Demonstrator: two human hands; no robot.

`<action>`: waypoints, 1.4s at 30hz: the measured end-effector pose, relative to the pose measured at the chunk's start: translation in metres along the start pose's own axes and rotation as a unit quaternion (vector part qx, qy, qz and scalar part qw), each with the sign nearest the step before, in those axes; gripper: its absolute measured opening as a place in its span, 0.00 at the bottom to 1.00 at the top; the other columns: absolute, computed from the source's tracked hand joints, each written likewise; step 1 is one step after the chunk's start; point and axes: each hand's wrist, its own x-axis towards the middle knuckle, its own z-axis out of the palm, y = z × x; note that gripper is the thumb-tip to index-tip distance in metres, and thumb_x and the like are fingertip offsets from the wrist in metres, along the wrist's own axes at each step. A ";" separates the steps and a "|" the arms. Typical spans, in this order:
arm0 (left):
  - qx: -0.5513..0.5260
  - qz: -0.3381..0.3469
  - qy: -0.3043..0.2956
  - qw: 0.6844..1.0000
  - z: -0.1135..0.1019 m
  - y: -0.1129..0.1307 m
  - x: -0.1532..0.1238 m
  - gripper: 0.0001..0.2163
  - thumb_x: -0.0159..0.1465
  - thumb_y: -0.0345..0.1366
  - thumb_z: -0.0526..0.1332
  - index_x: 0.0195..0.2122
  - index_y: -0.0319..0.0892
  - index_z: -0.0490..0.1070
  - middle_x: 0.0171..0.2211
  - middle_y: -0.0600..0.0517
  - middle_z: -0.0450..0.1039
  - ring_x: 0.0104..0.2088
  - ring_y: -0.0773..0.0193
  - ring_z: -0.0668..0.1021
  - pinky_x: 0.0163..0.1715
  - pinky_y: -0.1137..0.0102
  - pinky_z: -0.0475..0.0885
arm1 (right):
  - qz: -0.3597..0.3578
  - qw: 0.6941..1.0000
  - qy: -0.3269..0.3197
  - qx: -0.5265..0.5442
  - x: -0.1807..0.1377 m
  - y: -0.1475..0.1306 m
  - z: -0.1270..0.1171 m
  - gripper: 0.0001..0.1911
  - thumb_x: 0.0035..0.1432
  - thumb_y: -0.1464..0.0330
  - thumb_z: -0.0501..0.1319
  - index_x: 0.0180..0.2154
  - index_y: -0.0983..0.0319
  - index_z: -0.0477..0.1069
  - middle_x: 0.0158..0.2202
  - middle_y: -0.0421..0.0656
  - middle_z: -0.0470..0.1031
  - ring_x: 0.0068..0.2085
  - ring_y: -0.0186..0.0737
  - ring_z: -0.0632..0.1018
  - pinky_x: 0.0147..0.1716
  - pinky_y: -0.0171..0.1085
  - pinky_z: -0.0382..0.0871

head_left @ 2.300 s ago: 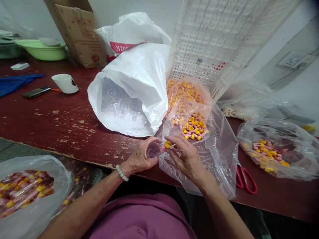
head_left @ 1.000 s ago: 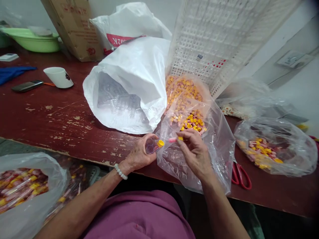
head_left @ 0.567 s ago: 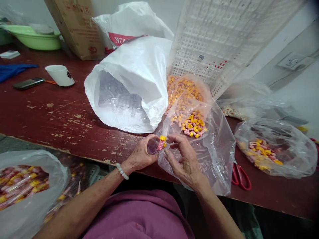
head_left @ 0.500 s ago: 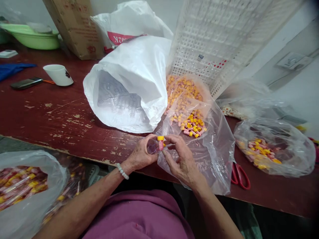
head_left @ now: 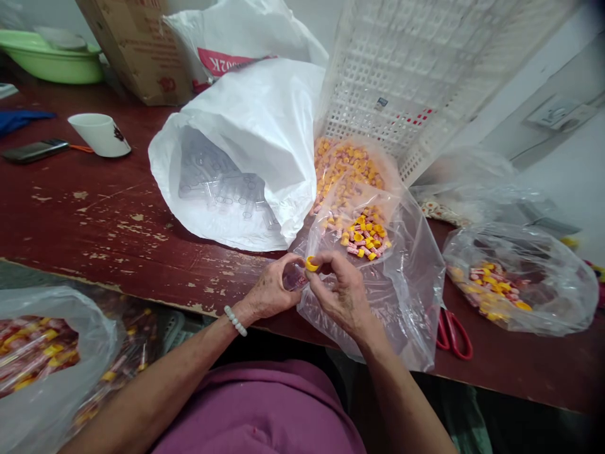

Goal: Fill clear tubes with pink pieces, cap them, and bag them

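Note:
My left hand (head_left: 270,287), with a pale bead bracelet on its wrist, is closed around clear plastic tubes (head_left: 293,277); their exact number is hidden. My right hand (head_left: 341,287) pinches a yellow cap (head_left: 312,263) between thumb and fingers, right beside the tubes. Whether the cap touches a tube cannot be made out. Beyond my hands, a clear plastic bag (head_left: 401,284) lies with its mouth toward me, holding yellow caps with pink-patterned stems (head_left: 366,233). To the left of it, a white sack (head_left: 222,233) lies open with clear tubes (head_left: 236,189) inside.
Red-handled scissors (head_left: 454,334) lie right, near another clear bag (head_left: 562,302) of capped pieces. A white crate (head_left: 401,75) leans behind. At left are a cup (head_left: 101,135), a phone (head_left: 35,151) and a carton (head_left: 137,50). Filled capped tubes (head_left: 38,353) sit in a bag lower left.
The yellow cap in my right hand has tilted from upright, and its pink stem no longer shows. Both hands stay close together. The view has shifted slightly.

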 end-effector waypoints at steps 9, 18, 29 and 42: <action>-0.072 -0.047 0.023 0.996 0.000 -0.003 0.001 0.20 0.45 0.24 0.64 0.41 0.36 0.67 0.32 0.52 0.72 0.31 0.67 0.73 0.31 0.73 0.68 | -0.014 0.997 -0.035 -0.067 -0.007 -0.001 -0.002 0.11 0.55 0.64 0.62 0.41 0.58 0.69 0.50 0.48 0.66 0.52 0.45 0.68 0.51 0.46 0.63; -0.215 -0.120 0.026 0.969 0.006 0.001 -0.002 0.20 0.42 0.22 0.64 0.39 0.36 0.69 0.32 0.53 0.71 0.31 0.67 0.72 0.31 0.74 0.68 | -0.085 0.967 -0.078 -0.228 -0.018 -0.001 0.022 0.27 0.44 0.61 0.67 0.47 0.61 0.65 0.54 0.49 0.64 0.54 0.52 0.63 0.52 0.50 0.56; -0.209 -0.154 0.091 0.961 -0.008 0.006 -0.002 0.21 0.41 0.26 0.66 0.39 0.36 0.67 0.30 0.53 0.71 0.28 0.69 0.72 0.26 0.76 0.67 | 0.048 0.967 0.107 -0.227 0.006 0.074 -0.034 0.09 0.59 0.65 0.56 0.39 0.62 0.71 0.42 0.50 0.70 0.47 0.46 0.70 0.48 0.46 0.64; -0.044 -0.028 -0.023 0.998 -0.001 0.000 -0.006 0.20 0.48 0.25 0.61 0.44 0.38 0.65 0.37 0.49 0.73 0.34 0.65 0.76 0.32 0.74 0.71 | 0.090 0.977 0.053 -0.187 0.000 0.084 -0.040 0.09 0.62 0.65 0.54 0.40 0.62 0.70 0.36 0.46 0.74 0.38 0.40 0.74 0.39 0.40 0.68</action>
